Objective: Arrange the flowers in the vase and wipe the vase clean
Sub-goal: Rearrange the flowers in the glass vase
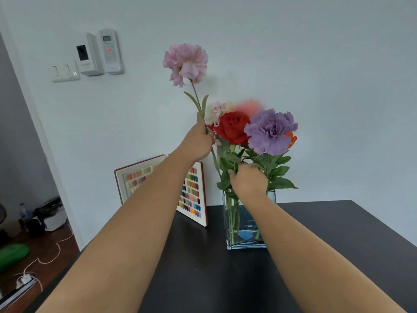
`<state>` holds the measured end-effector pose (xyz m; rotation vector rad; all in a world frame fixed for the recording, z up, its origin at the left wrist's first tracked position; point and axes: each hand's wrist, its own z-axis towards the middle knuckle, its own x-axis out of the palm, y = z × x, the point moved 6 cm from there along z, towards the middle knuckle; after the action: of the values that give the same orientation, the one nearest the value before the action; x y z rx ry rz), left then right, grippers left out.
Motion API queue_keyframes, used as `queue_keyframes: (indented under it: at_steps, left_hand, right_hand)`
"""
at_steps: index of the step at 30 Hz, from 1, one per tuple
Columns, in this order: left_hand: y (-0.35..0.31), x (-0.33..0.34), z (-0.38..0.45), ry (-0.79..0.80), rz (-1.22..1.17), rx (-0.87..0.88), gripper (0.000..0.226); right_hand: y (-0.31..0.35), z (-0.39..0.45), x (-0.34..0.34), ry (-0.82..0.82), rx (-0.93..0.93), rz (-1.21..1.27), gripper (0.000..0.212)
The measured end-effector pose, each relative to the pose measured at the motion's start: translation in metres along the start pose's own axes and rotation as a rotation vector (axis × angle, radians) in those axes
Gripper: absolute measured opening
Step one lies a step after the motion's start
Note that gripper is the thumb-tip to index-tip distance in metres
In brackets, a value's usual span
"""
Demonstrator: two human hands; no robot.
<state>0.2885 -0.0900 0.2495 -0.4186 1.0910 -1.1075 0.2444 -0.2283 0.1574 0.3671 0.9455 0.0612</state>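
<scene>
A square glass vase (234,242) stands on the dark table (338,233), with a red rose (232,126), a purple carnation (269,132) and smaller pale and orange blooms in it. My left hand (199,141) grips the stem of a pink carnation (186,63), held high above and left of the vase, its stem running down toward the vase mouth. My right hand (247,180) grips the bunched green stems just above the vase rim. A blue object lies at the vase bottom. A blurred pink bloom shows behind the rose.
A framed board of coloured swatches (194,195) leans against the wall left of the vase. Switches and remote holders hang on the wall (99,53). The floor at left holds cables, a power strip (24,280) and a green object (12,254).
</scene>
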Motion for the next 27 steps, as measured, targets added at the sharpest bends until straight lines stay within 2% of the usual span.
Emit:
queue_keyframes:
  at_steps: [3, 7, 10, 14, 15, 20, 23, 27]
  left_hand:
    - [-0.003, 0.002, -0.002, -0.061, 0.007, 0.044, 0.052]
    - [-0.016, -0.010, -0.005, -0.210, -0.041, 0.087, 0.040]
    - [-0.019, -0.008, -0.008, -0.212, -0.056, 0.100, 0.038]
    - [-0.009, 0.012, -0.013, -0.167, 0.017, 0.129, 0.016]
    - [-0.005, 0.019, -0.014, -0.150, 0.038, 0.128, 0.018]
    - [0.022, 0.052, -0.024, -0.048, 0.090, 0.073, 0.060]
    - [0.040, 0.065, -0.034, -0.032, 0.141, 0.092, 0.069]
    - [0.056, 0.075, -0.050, -0.083, 0.204, 0.157, 0.075]
  right_hand:
    - [-0.014, 0.003, -0.005, 0.015, 0.036, 0.014, 0.033]
    - [-0.025, 0.005, -0.008, 0.020, 0.038, 0.032, 0.025]
    - [-0.025, 0.007, -0.008, 0.045, 0.037, 0.057, 0.026]
    - [-0.024, 0.008, -0.008, 0.084, 0.053, 0.126, 0.031]
    - [-0.025, 0.008, -0.007, 0.090, 0.057, 0.150, 0.032]
    - [-0.027, 0.009, -0.004, 0.108, 0.057, 0.226, 0.034]
    - [-0.025, 0.007, -0.002, 0.102, 0.057, 0.271, 0.039]
    - [-0.023, 0.002, -0.009, -0.016, 0.040, 0.345, 0.039]
